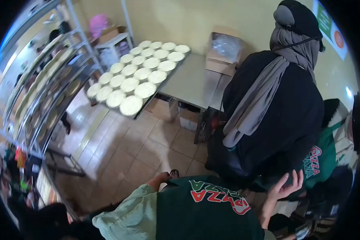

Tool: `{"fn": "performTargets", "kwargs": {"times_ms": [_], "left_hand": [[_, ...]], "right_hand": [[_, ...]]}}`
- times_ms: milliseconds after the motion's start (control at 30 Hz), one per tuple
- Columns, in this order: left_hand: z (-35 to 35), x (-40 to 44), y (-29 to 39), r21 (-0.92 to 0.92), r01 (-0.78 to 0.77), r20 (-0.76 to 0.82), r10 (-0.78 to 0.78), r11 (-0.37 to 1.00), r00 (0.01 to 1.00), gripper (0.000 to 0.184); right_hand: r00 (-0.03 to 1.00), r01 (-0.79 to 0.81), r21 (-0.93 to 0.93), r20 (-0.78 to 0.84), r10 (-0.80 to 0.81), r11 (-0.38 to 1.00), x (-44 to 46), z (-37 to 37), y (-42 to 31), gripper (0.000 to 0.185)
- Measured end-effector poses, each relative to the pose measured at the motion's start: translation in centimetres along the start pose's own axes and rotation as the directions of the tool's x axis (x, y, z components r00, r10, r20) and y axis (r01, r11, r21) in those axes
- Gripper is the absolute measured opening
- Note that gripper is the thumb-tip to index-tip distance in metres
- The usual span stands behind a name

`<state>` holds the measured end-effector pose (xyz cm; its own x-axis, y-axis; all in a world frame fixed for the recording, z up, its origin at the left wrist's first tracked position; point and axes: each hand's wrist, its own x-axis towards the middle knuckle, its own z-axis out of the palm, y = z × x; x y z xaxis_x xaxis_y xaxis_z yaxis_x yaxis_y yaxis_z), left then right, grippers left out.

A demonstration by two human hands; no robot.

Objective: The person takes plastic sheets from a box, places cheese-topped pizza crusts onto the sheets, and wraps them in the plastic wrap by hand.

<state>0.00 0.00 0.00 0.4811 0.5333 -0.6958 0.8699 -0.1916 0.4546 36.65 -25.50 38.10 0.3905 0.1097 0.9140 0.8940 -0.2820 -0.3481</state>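
Below me is my dark green apron [206, 208] with red and white lettering. At its left edge, in front of my light green sleeve [128, 214], sits my left hand [162, 179]. Its fingers look curled, and what they hold, if anything, is hidden. My right hand [287, 186] is raised at the right with fingers apart and nothing in it. It is nearest to a person in black [272, 108] with a grey scarf, whose back is toward me; I cannot tell whether they touch.
A tray of pale dough rounds [134, 74] lies over the end of a metal table [188, 86]. An open cardboard box [224, 52] stands on the table. At the left is a rack [48, 96] with loaded trays. Another green apron [322, 160] shows at the right.
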Motion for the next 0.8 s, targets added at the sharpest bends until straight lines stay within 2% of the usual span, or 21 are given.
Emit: {"fn": "performTargets", "kwargs": {"times_ms": [67, 100, 167, 233, 300, 400, 467, 500, 533, 600, 700, 767, 800], "left_hand": [[-0.5, 1.1, -2.1, -0.076, -0.091, -0.06, 0.086, 0.993, 0.994, 0.045], [-6.4, 4.6, -2.6, -0.124, -0.076, -0.072, 0.068, 0.989, 0.995, 0.044], [-10.5, 7.8, -3.8, -0.213, -0.069, -0.128, 0.042, 0.975, 0.991, 0.041], [-14.2, 10.2, -6.2, -0.264, -0.094, -0.26, 0.023, 0.96, 0.965, 0.039], [-16.0, 10.3, -7.8, -0.353, 0.055, -0.284, -0.163, 0.934, 0.945, 0.038], [-16.9, 11.0, -10.0, -0.083, 0.164, -0.148, -0.175, 0.983, 0.973, 0.042], [-17.3, 10.6, -9.3, -0.159, 0.206, 0.007, -0.207, 0.966, 0.978, 0.044], [-17.5, 8.9, -7.7, -0.2, 0.234, 0.089, -0.22, 0.951, 0.971, 0.045], [-17.1, 7.1, -6.0, -0.391, 0.248, 0.033, -0.256, 0.886, 0.966, 0.046], [-16.3, 4.1, -3.0, -0.727, 0.207, -0.064, -0.365, 0.654, 0.929, 0.047], [-16.3, 0.9, -1.6, -0.653, 0.226, 0.035, -0.269, 0.723, 0.962, 0.044], [-15.2, 1.8, -5.3, -0.361, 0.156, -0.008, -0.17, 0.919, 0.985, 0.042], [-14.4, 2.1, -7.8, -0.195, 0.12, -0.003, -0.123, 0.973, 0.992, 0.042]], "right_hand": [[0.997, 0.071, 0.016, -0.023, -0.07, 0.997, -0.6, -1.4, -2.0, 0.024], [0.994, 0.106, -0.029, 0.027, -0.105, 0.994, 2.2, 4.9, -4.5, 0.024], [0.99, 0.113, -0.214, 0.112, -0.09, 0.97, 3.5, 8.0, -6.3, 0.027], [0.992, 0.027, -0.316, 0.124, 0.013, 0.948, 3.9, 10.4, -6.9, 0.033], [0.985, -0.029, -0.423, 0.141, 0.098, 0.906, 3.9, 11.3, -7.4, 0.035], [0.987, 0.041, -0.456, 0.159, 0.036, 0.889, 2.8, 11.3, -6.9, 0.036], [0.98, 0.112, -0.465, 0.199, -0.02, 0.878, 2.1, 10.9, -6.6, 0.035], [0.979, 0.123, -0.461, 0.201, -0.031, 0.879, 1.8, 10.8, -6.6, 0.032], [0.976, 0.134, -0.45, 0.213, -0.039, 0.883, 1.4, 10.7, -6.5, 0.031], [0.971, 0.166, -0.402, 0.227, -0.077, 0.901, 1.0, 10.8, -6.4, 0.028], [0.957, 0.209, -0.336, 0.263, -0.121, 0.918, 0.2, 11.4, -7.0, 0.026], [0.942, 0.194, -0.306, 0.322, -0.091, 0.932, -0.1, 11.6, -7.7, 0.025], [0.937, 0.168, -0.273, 0.343, -0.067, 0.947, -0.3, 11.5, -8.1, 0.024]]}}
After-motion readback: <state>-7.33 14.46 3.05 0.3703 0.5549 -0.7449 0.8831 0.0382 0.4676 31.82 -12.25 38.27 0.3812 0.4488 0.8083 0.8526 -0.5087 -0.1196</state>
